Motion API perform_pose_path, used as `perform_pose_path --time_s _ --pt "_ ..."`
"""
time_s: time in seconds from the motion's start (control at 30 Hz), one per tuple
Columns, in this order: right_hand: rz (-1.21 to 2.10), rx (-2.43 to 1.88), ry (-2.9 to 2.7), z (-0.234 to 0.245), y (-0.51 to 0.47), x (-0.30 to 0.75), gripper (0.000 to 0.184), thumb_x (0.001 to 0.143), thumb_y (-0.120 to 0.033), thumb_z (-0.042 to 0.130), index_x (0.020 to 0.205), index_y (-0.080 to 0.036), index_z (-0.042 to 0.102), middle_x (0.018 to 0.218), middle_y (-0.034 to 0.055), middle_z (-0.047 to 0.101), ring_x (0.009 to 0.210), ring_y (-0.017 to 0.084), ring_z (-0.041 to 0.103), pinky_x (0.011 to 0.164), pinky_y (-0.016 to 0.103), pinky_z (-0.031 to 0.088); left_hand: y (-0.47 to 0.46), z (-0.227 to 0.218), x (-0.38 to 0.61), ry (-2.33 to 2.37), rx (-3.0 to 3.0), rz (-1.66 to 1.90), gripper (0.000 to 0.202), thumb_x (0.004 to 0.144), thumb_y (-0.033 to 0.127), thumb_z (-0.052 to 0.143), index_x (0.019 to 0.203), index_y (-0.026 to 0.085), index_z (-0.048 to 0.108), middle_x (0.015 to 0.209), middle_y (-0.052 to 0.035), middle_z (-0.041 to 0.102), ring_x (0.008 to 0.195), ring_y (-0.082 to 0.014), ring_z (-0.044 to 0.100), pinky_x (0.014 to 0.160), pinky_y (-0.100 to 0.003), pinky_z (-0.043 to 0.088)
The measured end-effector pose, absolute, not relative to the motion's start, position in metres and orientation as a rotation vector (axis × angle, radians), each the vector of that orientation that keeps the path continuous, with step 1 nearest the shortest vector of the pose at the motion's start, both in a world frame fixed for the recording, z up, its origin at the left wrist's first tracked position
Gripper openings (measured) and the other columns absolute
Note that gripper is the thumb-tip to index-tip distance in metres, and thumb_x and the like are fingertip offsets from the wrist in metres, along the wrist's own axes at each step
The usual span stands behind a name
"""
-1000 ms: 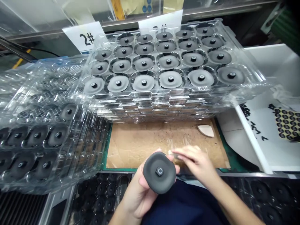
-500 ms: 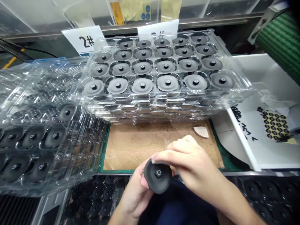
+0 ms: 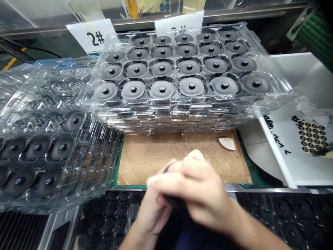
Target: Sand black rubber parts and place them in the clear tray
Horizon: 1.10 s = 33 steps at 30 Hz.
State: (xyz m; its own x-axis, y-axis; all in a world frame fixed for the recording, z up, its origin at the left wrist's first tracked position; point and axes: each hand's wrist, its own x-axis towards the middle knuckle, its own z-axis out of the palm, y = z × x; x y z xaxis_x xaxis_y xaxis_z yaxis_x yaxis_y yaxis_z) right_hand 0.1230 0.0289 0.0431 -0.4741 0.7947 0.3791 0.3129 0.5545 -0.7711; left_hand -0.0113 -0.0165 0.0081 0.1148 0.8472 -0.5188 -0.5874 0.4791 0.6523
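Observation:
My left hand (image 3: 153, 211) is closed around the lower left side of a black dished disc (image 3: 167, 168), the kind with a small raised stud at its centre. Across the top of it my right hand (image 3: 196, 189) is wrapped, fingers bent and blurred by motion. Only a dark sliver of the disc shows between the fingers; its face and stud are hidden. Both hands meet over the near edge of a brown cardboard sheet (image 3: 145, 152). Beyond them, a stack of clear plastic trays (image 3: 179, 104) carries rows of similar black discs (image 3: 191, 86).
More clear trays (image 3: 91, 163) with black discs are stacked at left. A white bin (image 3: 288, 163) at right holds a sheet of round stickers (image 3: 313, 137). A pale curved scrap (image 3: 227, 143) lies on the cardboard. Paper signs (image 3: 91, 36) stand behind; further trayed discs (image 3: 109, 211) sit below the bench edge.
My right hand has shifted left and closed over the disc, covering its face, which was plainly visible before. My left hand keeps its hold. The view has shifted slightly.

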Motion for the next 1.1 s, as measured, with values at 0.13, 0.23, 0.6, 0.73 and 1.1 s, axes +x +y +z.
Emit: perform_pose_path --time_s 0.13,0.23,0.6,0.73,1.1 --pt "0.939 -1.387 -1.884 -0.012 0.032 0.131 0.025 0.09 -0.015 0.046 0.099 -0.024 0.068 0.092 0.0009 0.071 0.085 0.015 0.063 0.074 0.028 0.041 -0.018 0.003 -0.018 0.961 0.181 1.183 0.066 0.052 0.044 0.081 0.113 0.027 0.062 0.118 -0.0061 0.065 0.102 -0.0251 0.062 0.091 -0.034 0.046" --pt "1.007 -1.446 -1.936 -0.057 0.012 0.132 0.02 0.089 -0.02 0.051 0.096 -0.023 0.069 0.083 0.0021 0.071 0.076 0.017 0.064 0.068 0.029 0.044 -0.019 -0.001 -0.025 0.967 0.095 1.244 0.061 0.057 0.04 0.08 0.113 0.025 0.063 0.119 -0.0087 0.065 0.109 -0.0265 0.059 0.095 -0.036 0.045" --pt "0.877 -1.263 -1.723 0.026 0.023 0.106 0.021 0.091 -0.021 0.048 0.106 -0.02 0.062 0.102 0.0044 0.069 0.09 0.017 0.062 0.075 0.028 0.047 -0.019 -0.003 -0.027 0.907 0.095 1.215 0.053 0.064 0.036 0.077 0.113 0.022 0.063 0.115 -0.0084 0.067 0.106 -0.023 0.061 0.091 -0.03 0.049" --pt "1.096 -1.028 -2.075 0.051 0.02 0.096 0.021 0.09 -0.012 0.047 0.101 -0.018 0.063 0.088 0.001 0.07 0.075 0.013 0.06 0.069 0.026 0.043 -0.024 -0.005 -0.032 0.947 0.065 1.139 0.052 0.066 0.036 0.075 0.115 0.025 0.061 0.112 -0.0063 0.068 0.104 -0.0238 0.062 0.092 -0.034 0.049" --pt "1.055 -1.037 -2.128 0.046 0.006 0.115 0.02 0.089 -0.011 0.047 0.1 -0.02 0.061 0.082 -0.0012 0.068 0.068 0.011 0.057 0.065 0.025 0.039 -0.023 0.011 -0.034 0.895 0.09 1.093 0.053 0.051 0.032 0.084 0.101 0.024 0.069 0.102 -0.0025 0.071 0.095 -0.0183 0.064 0.084 -0.023 0.049"
